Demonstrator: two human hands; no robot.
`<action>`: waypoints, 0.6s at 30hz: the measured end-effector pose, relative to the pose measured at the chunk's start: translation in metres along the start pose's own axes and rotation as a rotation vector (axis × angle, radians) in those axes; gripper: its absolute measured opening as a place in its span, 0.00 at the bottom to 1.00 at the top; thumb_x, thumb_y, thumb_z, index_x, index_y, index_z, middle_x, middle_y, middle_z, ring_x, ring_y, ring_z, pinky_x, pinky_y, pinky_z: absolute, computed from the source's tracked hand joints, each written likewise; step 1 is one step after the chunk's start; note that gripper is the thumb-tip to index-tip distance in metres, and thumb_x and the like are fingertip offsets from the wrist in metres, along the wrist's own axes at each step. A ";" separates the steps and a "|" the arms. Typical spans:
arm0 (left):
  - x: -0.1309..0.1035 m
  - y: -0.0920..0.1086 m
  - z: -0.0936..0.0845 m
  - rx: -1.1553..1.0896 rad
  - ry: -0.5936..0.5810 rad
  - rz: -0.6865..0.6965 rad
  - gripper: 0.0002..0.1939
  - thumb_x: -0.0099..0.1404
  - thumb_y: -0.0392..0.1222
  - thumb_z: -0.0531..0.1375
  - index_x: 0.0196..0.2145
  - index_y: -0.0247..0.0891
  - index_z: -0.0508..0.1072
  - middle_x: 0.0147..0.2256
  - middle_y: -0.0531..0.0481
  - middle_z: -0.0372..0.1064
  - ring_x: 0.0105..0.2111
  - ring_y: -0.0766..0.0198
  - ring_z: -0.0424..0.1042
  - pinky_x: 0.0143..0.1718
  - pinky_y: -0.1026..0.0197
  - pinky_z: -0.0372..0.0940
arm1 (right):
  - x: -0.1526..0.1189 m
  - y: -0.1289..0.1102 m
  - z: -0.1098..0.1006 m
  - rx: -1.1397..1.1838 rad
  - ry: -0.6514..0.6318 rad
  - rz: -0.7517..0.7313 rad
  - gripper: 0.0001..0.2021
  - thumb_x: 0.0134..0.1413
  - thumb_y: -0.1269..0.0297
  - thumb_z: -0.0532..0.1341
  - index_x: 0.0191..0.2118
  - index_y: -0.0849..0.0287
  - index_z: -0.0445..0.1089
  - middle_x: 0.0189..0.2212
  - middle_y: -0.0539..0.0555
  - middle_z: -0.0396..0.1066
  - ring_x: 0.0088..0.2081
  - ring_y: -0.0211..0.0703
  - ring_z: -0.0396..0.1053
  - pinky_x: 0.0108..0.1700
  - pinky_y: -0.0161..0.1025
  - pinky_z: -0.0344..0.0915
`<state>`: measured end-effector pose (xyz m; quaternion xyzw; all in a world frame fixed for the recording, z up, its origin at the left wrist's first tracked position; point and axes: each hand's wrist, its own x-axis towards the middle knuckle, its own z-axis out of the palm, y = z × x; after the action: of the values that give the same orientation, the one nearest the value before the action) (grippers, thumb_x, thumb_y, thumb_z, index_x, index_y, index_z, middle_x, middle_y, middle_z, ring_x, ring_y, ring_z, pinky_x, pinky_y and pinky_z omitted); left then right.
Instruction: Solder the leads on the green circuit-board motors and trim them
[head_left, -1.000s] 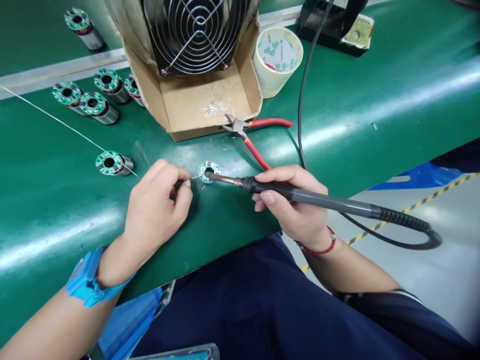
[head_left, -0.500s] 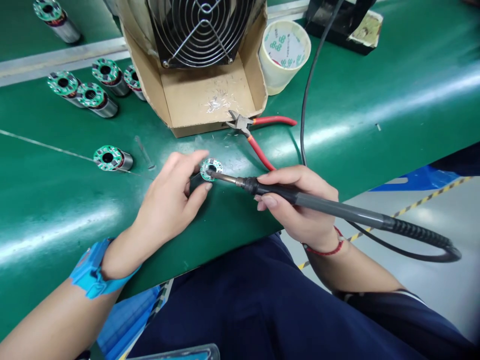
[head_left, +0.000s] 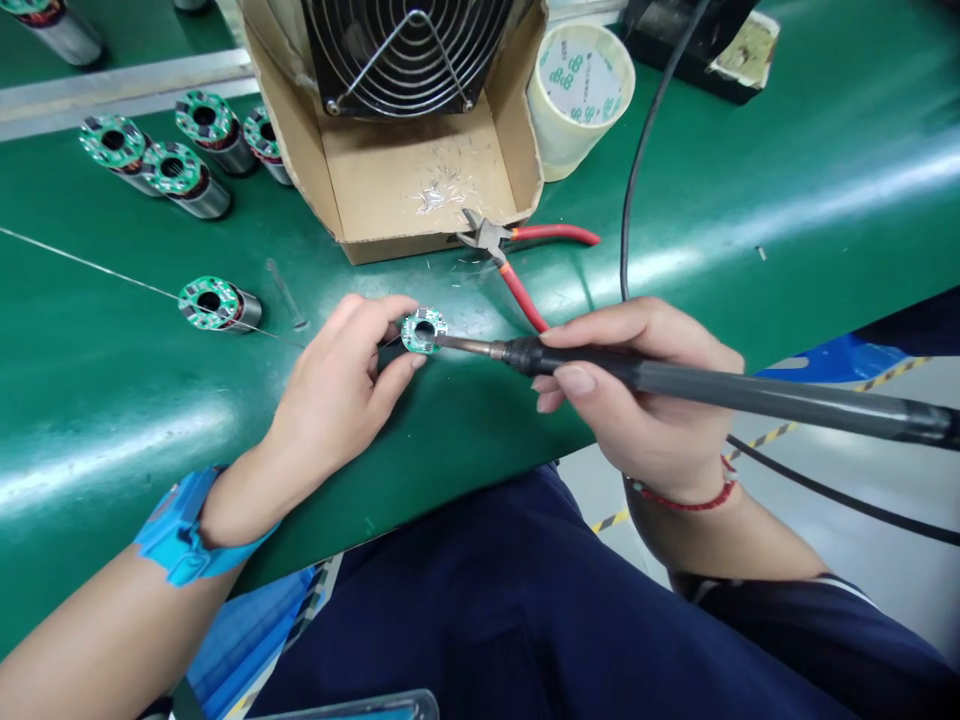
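Observation:
My left hand (head_left: 337, 375) grips a small cylinder topped by a round green circuit board (head_left: 411, 342), thumb and fingers around its side. In my right hand (head_left: 637, 390) is a soldering iron (head_left: 675, 384), held like a pen. The iron's tip meets or nearly meets the board's right edge. A thin wire (head_left: 90, 264) runs from the left toward my left hand; its end there is hidden. Another cylinder with a green board (head_left: 217, 304) lies left of my left hand, and several more (head_left: 174, 170) are grouped behind it.
A cardboard box (head_left: 397, 248) with a black fan (head_left: 409, 60) and metal clippings stands at the back. Red-handled cutters (head_left: 491, 240) lie against its front edge. Right of it are a tape roll (head_left: 581, 90), a black stand (head_left: 675, 40) and the iron's cable (head_left: 634, 200).
The soldering iron and my right hand have moved right, and the tip has shifted from the board's centre to its right edge. My left hand still holds the cylinder. The view has shifted slightly.

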<state>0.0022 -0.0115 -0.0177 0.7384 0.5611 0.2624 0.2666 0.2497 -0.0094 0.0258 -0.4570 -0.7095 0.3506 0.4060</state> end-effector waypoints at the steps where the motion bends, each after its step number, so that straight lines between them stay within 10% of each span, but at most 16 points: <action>1: 0.000 0.000 0.000 0.001 -0.001 0.006 0.18 0.69 0.36 0.62 0.56 0.40 0.73 0.36 0.51 0.65 0.28 0.71 0.61 0.35 0.64 0.64 | 0.002 0.002 -0.001 -0.007 0.044 -0.004 0.05 0.63 0.63 0.69 0.44 0.51 0.77 0.37 0.49 0.79 0.33 0.39 0.77 0.36 0.41 0.75; 5: -0.001 0.000 0.000 -0.001 -0.004 0.004 0.23 0.67 0.36 0.63 0.59 0.38 0.70 0.40 0.49 0.68 0.29 0.70 0.61 0.36 0.64 0.65 | 0.031 0.024 -0.014 -0.259 0.235 -0.147 0.10 0.67 0.62 0.65 0.52 0.52 0.75 0.48 0.55 0.76 0.51 0.47 0.76 0.58 0.49 0.73; 8: 0.000 -0.001 0.002 0.051 -0.043 -0.008 0.28 0.67 0.40 0.64 0.64 0.38 0.67 0.46 0.46 0.70 0.30 0.69 0.63 0.37 0.63 0.66 | 0.060 0.053 -0.032 -0.637 0.135 -0.238 0.20 0.70 0.61 0.61 0.64 0.55 0.69 0.55 0.61 0.74 0.57 0.52 0.72 0.62 0.50 0.69; 12: 0.002 -0.002 0.005 0.063 -0.082 -0.041 0.23 0.69 0.40 0.62 0.60 0.40 0.71 0.37 0.50 0.68 0.27 0.69 0.61 0.39 0.62 0.67 | 0.070 0.086 -0.043 -0.520 -0.019 -0.184 0.19 0.73 0.57 0.55 0.63 0.55 0.66 0.54 0.62 0.76 0.51 0.48 0.78 0.55 0.47 0.71; 18: -0.001 0.001 0.001 -0.119 -0.050 -0.068 0.21 0.66 0.37 0.64 0.57 0.41 0.72 0.23 0.58 0.52 0.22 0.71 0.57 0.27 0.66 0.57 | 0.038 0.101 -0.025 -0.669 -0.153 -0.253 0.53 0.45 0.33 0.71 0.67 0.65 0.56 0.68 0.76 0.59 0.67 0.76 0.61 0.63 0.75 0.61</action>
<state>0.0034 -0.0126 -0.0183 0.7080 0.5626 0.2675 0.3326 0.2992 0.0632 -0.0420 -0.4455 -0.8641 0.0793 0.2202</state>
